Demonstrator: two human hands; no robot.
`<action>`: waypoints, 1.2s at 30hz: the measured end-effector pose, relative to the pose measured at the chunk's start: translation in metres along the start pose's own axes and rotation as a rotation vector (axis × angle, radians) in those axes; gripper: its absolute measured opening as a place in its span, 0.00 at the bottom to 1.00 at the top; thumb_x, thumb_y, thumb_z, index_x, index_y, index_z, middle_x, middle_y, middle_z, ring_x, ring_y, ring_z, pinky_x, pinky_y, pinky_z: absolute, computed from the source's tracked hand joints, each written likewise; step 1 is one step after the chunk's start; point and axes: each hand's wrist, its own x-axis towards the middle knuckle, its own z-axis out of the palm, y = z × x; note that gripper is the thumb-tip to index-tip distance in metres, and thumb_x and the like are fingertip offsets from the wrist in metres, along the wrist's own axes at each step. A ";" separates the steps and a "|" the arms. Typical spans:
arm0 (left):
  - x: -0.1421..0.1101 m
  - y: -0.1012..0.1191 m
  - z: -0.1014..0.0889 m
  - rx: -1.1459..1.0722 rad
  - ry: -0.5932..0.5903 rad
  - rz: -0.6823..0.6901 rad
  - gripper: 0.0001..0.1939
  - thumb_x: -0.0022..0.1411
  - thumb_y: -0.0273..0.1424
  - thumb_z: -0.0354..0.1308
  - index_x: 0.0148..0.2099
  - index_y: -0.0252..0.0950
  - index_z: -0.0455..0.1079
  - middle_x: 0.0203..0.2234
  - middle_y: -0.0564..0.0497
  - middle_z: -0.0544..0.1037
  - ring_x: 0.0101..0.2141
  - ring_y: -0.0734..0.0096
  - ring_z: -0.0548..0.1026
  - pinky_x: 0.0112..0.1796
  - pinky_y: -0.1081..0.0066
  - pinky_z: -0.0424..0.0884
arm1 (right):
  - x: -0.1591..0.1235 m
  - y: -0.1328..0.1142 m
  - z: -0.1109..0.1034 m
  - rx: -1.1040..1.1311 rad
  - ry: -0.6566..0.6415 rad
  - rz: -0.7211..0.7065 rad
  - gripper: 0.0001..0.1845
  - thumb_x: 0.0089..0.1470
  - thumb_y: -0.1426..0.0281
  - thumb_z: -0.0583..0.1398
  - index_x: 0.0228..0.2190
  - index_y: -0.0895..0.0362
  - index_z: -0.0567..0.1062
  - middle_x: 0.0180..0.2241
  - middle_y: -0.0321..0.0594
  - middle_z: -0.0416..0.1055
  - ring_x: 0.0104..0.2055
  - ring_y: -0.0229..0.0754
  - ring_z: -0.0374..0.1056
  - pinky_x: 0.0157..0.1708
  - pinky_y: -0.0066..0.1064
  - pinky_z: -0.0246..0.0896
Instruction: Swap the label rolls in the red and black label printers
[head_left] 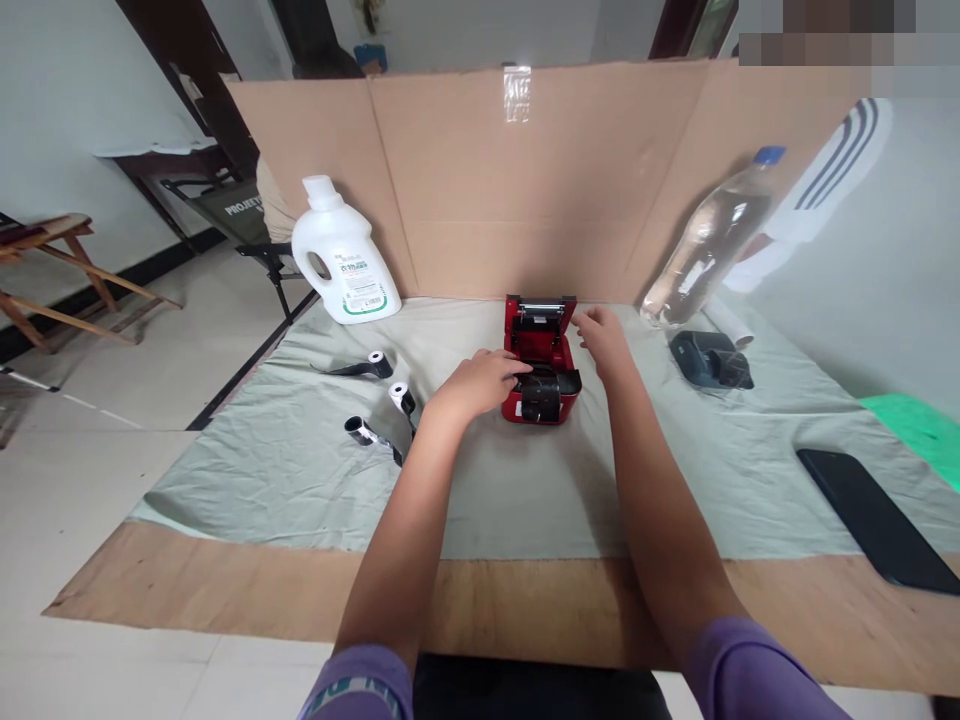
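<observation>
A small red and black thermal printer (pixel 516 406) stands in the middle of the cloth with its lid (pixel 541 312) raised. A dark strip (pixel 541 400) hangs over its front. My left hand (pixel 484 382) is at the printer's left side, fingers stretched over its front edge and touching it. Beside the raised lid, on the right, is my right hand (pixel 600 338), its fingers apart and slightly bent; whether they touch the lid I cannot tell. Left of the printer lie three small paper rolls (pixel 379 365) with dark, partly unwound tails.
A white detergent bottle (pixel 349 260) stands at the back left, before a cardboard screen (pixel 525 180). At the right are a clear plastic bottle (pixel 709 245), a dark plastic-wrapped item (pixel 709 360) and a black phone (pixel 874 515). Bare wood (pixel 525 605) forms the table's near edge.
</observation>
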 end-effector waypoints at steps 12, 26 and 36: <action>0.000 0.021 -0.025 -0.011 0.664 -0.121 0.14 0.65 0.28 0.53 0.40 0.48 0.80 0.38 0.52 0.85 0.40 0.56 0.80 0.41 0.61 0.71 | -0.023 0.026 0.017 0.060 0.193 -0.194 0.17 0.50 0.57 0.57 0.37 0.54 0.74 0.54 0.47 0.73 0.59 0.52 0.66 0.56 0.42 0.64; -0.034 -0.159 -0.074 0.327 0.267 -0.557 0.18 0.54 0.33 0.67 0.49 0.45 0.78 0.50 0.46 0.80 0.52 0.44 0.74 0.54 0.48 0.66 | -0.043 0.075 0.042 0.279 0.041 -0.170 0.36 0.54 0.54 0.50 0.63 0.48 0.64 0.66 0.45 0.65 0.68 0.57 0.62 0.61 0.55 0.64; -0.087 -0.176 -0.100 0.389 0.323 -0.605 0.21 0.48 0.53 0.69 0.29 0.40 0.76 0.26 0.45 0.78 0.44 0.40 0.76 0.50 0.39 0.67 | -0.040 0.085 0.040 0.392 0.009 -0.206 0.31 0.55 0.56 0.54 0.59 0.50 0.67 0.64 0.45 0.67 0.67 0.52 0.63 0.64 0.48 0.60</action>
